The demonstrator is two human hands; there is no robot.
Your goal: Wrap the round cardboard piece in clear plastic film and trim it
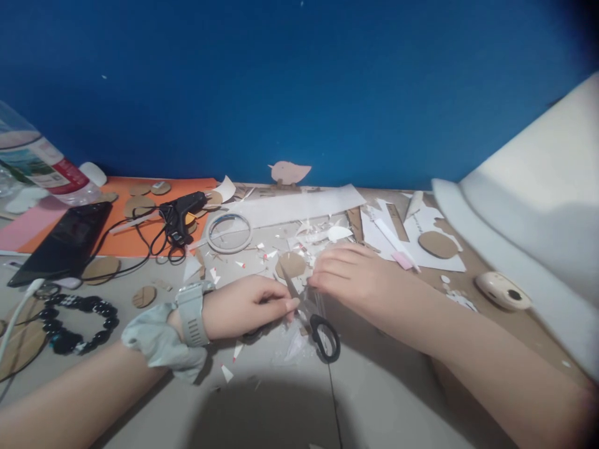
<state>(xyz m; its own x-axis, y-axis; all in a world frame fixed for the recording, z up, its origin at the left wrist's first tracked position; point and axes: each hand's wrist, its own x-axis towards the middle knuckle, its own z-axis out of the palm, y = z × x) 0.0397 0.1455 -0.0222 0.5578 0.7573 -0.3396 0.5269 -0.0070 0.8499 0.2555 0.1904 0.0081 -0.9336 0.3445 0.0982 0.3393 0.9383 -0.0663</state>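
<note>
Black-handled scissors [326, 338] lie on the table between my hands, blades pointing up and left. My left hand [262, 302], with a grey watch and a scrunchie at the wrist, has its fingers curled and pressed together beside the blades; what they hold, if anything, is hidden. My right hand [344, 272] rests palm down over the paper scraps, fingers bent, close to the scissors; its fingertips are too small to read. Just beyond the blades is a round cardboard disc [291, 265]. Clear plastic [294, 345] lies below my left fingertips.
At the left are a bottle [56, 171], a phone [65, 240], a glue gun [180, 215] with its cord and a beaded bracelet [79, 324]. A tape roll [229, 233] lies mid-table. White papers [440, 246] and an oval device [501, 290] are at right.
</note>
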